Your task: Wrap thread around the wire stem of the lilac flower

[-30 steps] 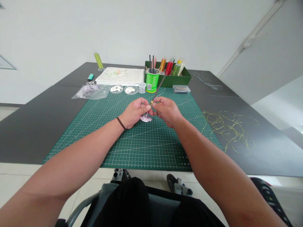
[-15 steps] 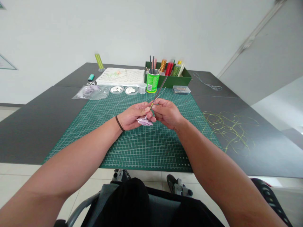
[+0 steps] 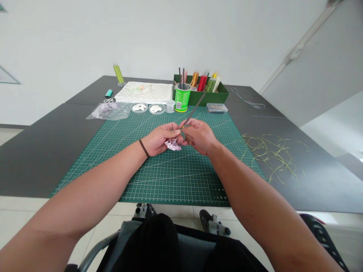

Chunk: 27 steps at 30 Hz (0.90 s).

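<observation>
A pale purple artificial flower (image 3: 172, 145) hangs head-down over the green cutting mat (image 3: 176, 177). My left hand (image 3: 159, 139) pinches its thin stem between thumb and fingers, just above the petals. From the fingers a dark slender stick (image 3: 196, 107) slants up and to the right, in line with the stem. A bit of yellow-green shows at the join. My right hand (image 3: 200, 136) is closed beside it, its thumb and fingertips pressed at that join. Whether it grips the stem itself or a thread there is hidden by the fingers.
Behind the mat stand a bright green can (image 3: 182, 99) with sticks, a dark green box (image 3: 198, 99) of coloured rolls, small dishes (image 3: 157, 109) of white pieces and a plastic bag (image 3: 109, 111). Tangled yellow-green thread (image 3: 272, 155) lies to the right.
The dark stick has tilted further to the right, and the flower head has turned and shifted slightly left. Both hands keep their closed hold in nearly the same place.
</observation>
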{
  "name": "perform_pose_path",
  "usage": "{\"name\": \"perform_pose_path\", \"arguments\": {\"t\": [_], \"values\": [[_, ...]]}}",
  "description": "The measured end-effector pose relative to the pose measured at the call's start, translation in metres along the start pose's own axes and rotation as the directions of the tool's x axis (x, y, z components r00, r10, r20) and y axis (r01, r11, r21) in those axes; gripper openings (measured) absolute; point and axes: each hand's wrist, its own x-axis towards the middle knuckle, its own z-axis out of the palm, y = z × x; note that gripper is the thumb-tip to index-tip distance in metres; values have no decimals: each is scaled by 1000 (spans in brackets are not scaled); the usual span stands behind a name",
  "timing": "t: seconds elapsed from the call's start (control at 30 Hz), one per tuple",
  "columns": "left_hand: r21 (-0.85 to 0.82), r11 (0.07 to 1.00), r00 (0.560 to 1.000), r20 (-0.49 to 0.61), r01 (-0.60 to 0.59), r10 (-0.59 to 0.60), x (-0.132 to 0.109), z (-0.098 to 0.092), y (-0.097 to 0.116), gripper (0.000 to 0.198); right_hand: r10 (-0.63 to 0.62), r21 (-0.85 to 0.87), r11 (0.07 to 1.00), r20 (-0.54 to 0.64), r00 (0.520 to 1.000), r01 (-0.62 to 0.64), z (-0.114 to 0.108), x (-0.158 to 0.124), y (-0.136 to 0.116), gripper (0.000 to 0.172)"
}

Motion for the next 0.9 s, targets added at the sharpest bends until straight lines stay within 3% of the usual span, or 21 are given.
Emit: {"name": "perform_pose_path", "arguments": {"t": [0.3, 0.4, 0.47, 0.53, 0.6, 0.73, 0.9], "values": [[278, 937, 973, -27, -212, 229, 6, -1, -9, 31, -42, -32, 999, -115, 992, 39, 3, 6, 5, 15], [439, 849, 937, -42, -294, 346, 6, 3, -10, 26, -55, -60, 997, -181, 982, 45, 4, 7, 4, 14], [580, 744, 889, -69, -333, 452, 4, 7, -9, 25, -80, -74, 995, -214, 974, 65, 3, 8, 5, 12], [703, 639, 850, -94, -311, 518, 2, 12, -8, 22, -112, -92, 991, -232, 966, 93, 3, 9, 7, 10], [786, 576, 841, -143, -224, 521, -1, 17, -6, 17, -136, -115, 987, -248, 959, 111, 3, 10, 10, 9], [828, 554, 878, -199, -87, 436, -6, 23, -3, 11, -151, -168, 980, -287, 946, 105, 5, 10, 13, 7], [817, 567, 865, -206, -106, 458, -3, 19, -3, 10, -160, -201, 974, -266, 951, 107, 6, 9, 11, 10]]}}
